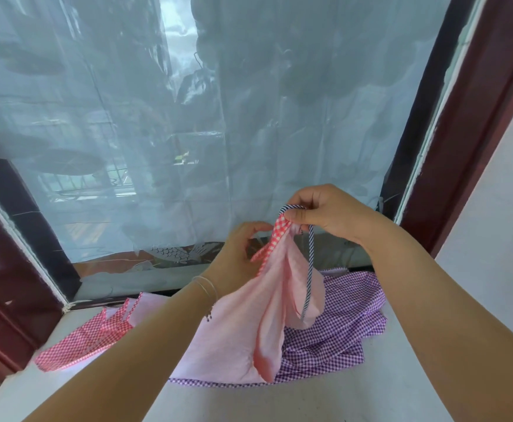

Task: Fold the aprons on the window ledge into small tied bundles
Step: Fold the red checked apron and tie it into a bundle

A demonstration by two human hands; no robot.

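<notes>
A pink apron with red gingham trim hangs from my hands above the window ledge. My right hand pinches its top corner together with a navy striped strap that loops down in front of the cloth. My left hand grips the red gingham edge just below and to the left. The apron's lower part trails onto the ledge, with its red gingham ties spread out at the left. A purple gingham apron lies crumpled on the ledge underneath and to the right.
A sheer pale curtain covers the window straight ahead, close behind my hands. Dark red window frames stand at both sides. A white wall rises at the right. Bare grey ledge shows in front of the aprons.
</notes>
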